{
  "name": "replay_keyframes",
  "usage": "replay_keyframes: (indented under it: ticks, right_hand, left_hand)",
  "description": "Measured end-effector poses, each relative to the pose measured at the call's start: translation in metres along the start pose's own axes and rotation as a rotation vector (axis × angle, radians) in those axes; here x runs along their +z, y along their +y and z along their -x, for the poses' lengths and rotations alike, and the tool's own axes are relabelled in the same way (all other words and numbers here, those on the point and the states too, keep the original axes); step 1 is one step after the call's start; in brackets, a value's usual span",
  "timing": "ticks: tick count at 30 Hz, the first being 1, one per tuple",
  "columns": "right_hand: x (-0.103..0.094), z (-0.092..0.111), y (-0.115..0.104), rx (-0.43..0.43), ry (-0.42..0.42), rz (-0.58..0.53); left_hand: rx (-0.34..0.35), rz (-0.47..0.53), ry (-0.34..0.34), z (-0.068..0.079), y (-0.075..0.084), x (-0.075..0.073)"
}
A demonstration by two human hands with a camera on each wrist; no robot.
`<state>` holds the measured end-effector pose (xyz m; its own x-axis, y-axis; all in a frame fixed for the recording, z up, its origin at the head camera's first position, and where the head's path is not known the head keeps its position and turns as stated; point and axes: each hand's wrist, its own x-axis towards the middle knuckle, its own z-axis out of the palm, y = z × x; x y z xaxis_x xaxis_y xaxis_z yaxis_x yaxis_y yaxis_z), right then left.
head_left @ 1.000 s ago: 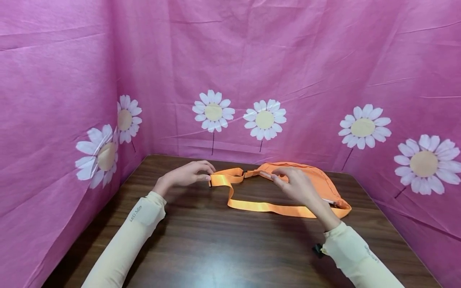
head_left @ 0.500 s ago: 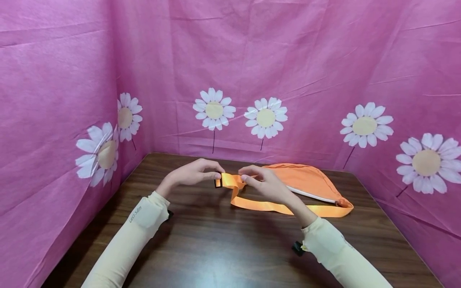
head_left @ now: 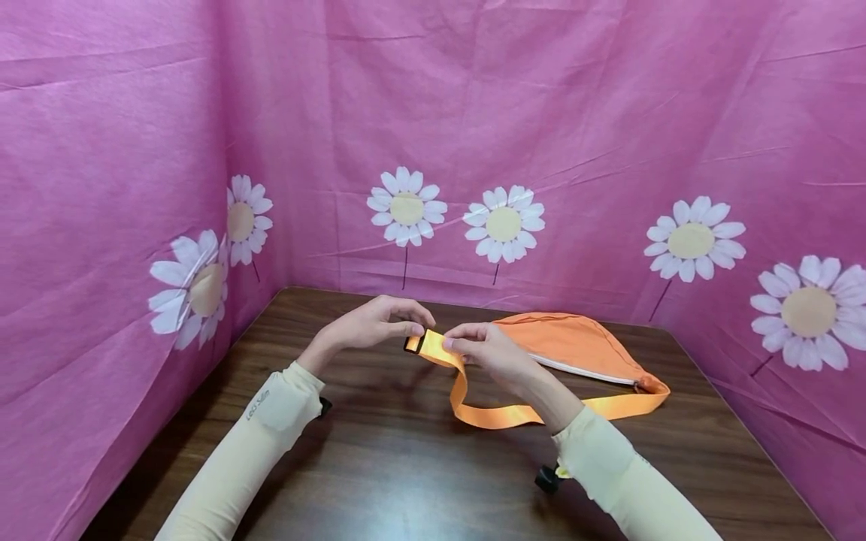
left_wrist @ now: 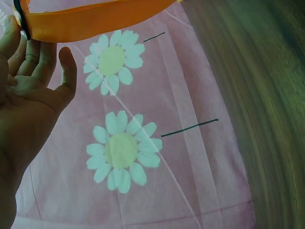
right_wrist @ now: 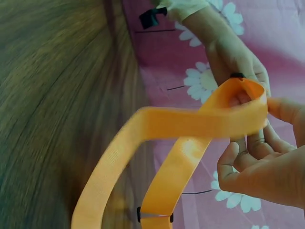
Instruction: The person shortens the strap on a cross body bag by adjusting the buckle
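An orange waist bag (head_left: 575, 338) with a white zipper lies at the back right of the table. Its flat orange strap (head_left: 497, 417) runs forward and left, then rises to my hands. My left hand (head_left: 372, 324) pinches the black buckle (head_left: 414, 344) at the strap's left end, between thumb and fingers. Right beside it, my right hand (head_left: 497, 355) pinches the webbing with thumb and fingertips. In the right wrist view the strap folds back in a loop at the fingers, and a black slider (right_wrist: 155, 217) sits lower on it.
The dark wood table (head_left: 392, 466) ends at a pink cloth backdrop (head_left: 433, 98) printed with white daisies. The cloth stands at the back and both sides. Small black devices (head_left: 546, 479) are fixed at both wrists.
My right hand has moved left from the bag to the strap by the buckle. The left hand has shifted slightly right with the buckle, and the strap's near end has been lifted.
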<state>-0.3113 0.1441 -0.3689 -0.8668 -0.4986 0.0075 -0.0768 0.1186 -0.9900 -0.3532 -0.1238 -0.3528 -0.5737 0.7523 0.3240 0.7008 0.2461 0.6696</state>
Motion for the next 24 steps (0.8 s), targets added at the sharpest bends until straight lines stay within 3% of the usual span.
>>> replay_keyframes:
  ticks: [5, 12, 24]
  right_hand:
    - [-0.006, 0.007, -0.010, -0.025, 0.009, -0.065]
    - [-0.013, 0.017, -0.030, -0.063, 0.046, -0.086]
    - [-0.026, 0.035, -0.044, -0.097, 0.099, -0.153]
  left_hand:
    - [0.055, -0.020, 0.012, -0.001, 0.006, 0.003]
    - [0.172, -0.102, 0.149, -0.007, 0.020, 0.009]
    - [0.264, -0.095, 0.278, -0.018, 0.056, 0.012]
